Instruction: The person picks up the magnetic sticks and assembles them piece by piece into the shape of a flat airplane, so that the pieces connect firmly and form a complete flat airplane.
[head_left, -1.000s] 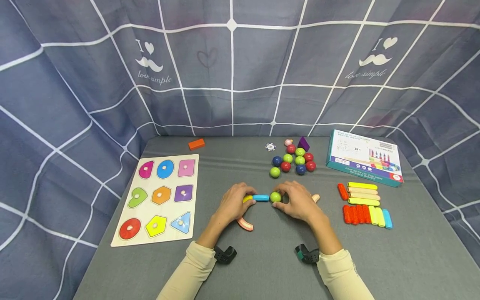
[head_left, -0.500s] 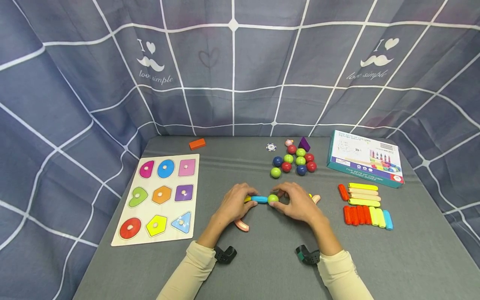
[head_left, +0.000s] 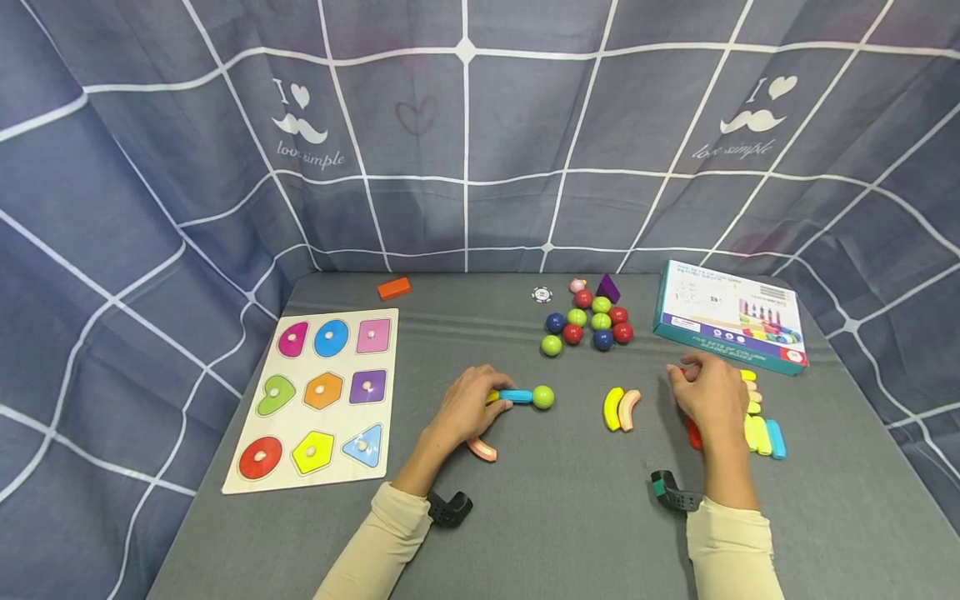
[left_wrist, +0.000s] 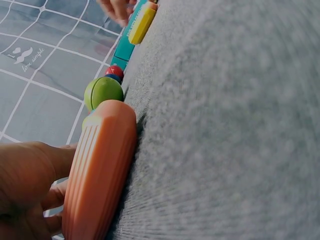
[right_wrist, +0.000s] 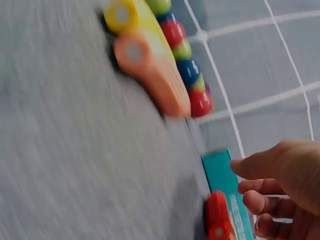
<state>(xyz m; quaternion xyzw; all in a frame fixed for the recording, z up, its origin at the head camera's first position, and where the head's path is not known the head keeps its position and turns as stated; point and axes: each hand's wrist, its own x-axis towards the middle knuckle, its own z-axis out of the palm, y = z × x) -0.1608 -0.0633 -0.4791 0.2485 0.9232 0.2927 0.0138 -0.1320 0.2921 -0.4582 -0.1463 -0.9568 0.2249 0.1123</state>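
Observation:
My left hand (head_left: 467,402) pinches a yellow piece (head_left: 492,397) between thumb and fingers; most of it is hidden. A light-blue stick (head_left: 516,397) extends rightward from it, and a green bead (head_left: 543,397) sits at the stick's far end. Below the same hand lies a curved pink stick (head_left: 482,450), large and close in the left wrist view. My right hand (head_left: 708,396) is over the red sticks (head_left: 694,435) at the right, its body covering part of them. In the right wrist view its fingers bend loosely with nothing between them, near a red stick (right_wrist: 218,215).
A curved yellow stick (head_left: 613,408) and a curved pink one (head_left: 628,410) lie between the hands. Red, green and blue beads (head_left: 573,334) cluster farther back. A printed box (head_left: 731,317) stands back right, a shape puzzle board (head_left: 315,482) left, an orange block (head_left: 393,288) behind it.
My right hand has left the green bead and moved right to the red sticks, uncovering the curved yellow and pink sticks. The bead, now against the blue stick, has shifted slightly left.

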